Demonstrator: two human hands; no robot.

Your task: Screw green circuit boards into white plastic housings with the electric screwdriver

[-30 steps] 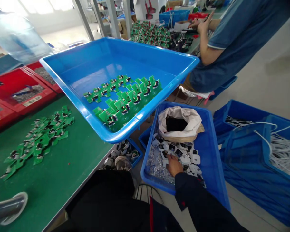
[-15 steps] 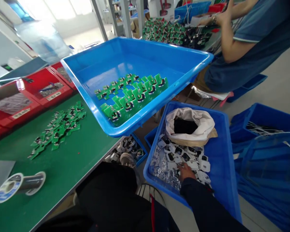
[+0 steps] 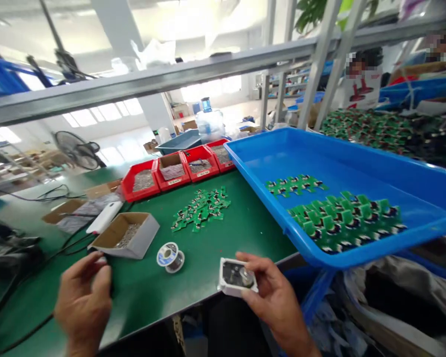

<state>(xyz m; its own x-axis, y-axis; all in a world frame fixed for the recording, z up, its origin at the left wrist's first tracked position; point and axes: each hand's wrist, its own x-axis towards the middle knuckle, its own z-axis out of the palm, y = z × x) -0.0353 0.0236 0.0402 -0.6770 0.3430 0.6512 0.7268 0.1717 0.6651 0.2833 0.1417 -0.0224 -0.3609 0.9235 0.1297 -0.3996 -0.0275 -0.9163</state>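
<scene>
My right hand point(image 3: 278, 302) pinches a white plastic housing point(image 3: 228, 287) above the table's front edge. Its open side faces up, showing a dark inside and a clear round part. On the left, my left hand point(image 3: 83, 300) is raised over the green table with fingers loosely curled. Thumb and index finger are apart, with nothing visible between them. A dark object partly hidden behind that hand cannot be made out. Between the hands stands a spool of solder wire point(image 3: 171, 257). Green circuit boards point(image 3: 202, 208) lie piled behind it.
A large blue tray point(image 3: 312, 258) with rows of green boards juts out on the right. Red bins point(image 3: 141, 181) of small parts line the back. A cardboard box point(image 3: 143, 235) of small metal parts, a white device point(image 3: 104, 217) and cables occupy the left. A metal rail point(image 3: 208, 72) crosses overhead.
My right hand has come up from the blue bin of white housings, now with one housing in it. My left hand has come into view. The view has turned left towards the table.
</scene>
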